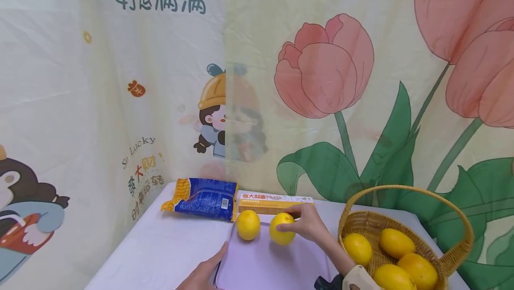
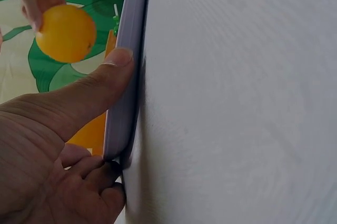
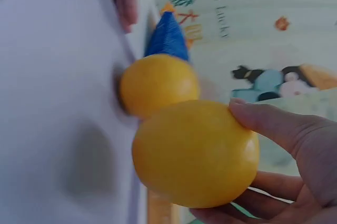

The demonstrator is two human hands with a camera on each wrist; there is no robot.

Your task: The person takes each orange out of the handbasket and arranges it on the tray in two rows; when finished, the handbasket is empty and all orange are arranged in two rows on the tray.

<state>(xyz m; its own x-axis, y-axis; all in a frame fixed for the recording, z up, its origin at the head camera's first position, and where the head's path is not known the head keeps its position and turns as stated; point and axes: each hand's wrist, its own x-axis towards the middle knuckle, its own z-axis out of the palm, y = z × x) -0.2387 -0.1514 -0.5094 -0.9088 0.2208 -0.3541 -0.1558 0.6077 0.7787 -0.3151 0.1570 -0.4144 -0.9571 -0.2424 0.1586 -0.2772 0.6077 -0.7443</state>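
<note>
My right hand [image 1: 307, 223] pinches a yellow lemon [image 1: 282, 229] between thumb and fingers. In the right wrist view that lemon [image 3: 195, 153] is apart from the surface below, where a shadow falls. A second lemon [image 1: 248, 225] rests on the far left part of the lilac tray [image 1: 273, 265]. My left hand [image 1: 205, 272] holds the tray's left edge. In the left wrist view the thumb [image 2: 105, 79] presses on the tray's rim [image 2: 129, 60], with the other fingers curled at its near corner.
On the right stands a wicker basket [image 1: 427, 192] with a tall handle, holding several lemons [image 1: 397, 243]. Behind the tray lie a pasta box [image 1: 273, 204] and a blue packet [image 1: 205, 198]. A printed curtain [image 1: 249, 58] hangs behind the white table [image 1: 132, 261].
</note>
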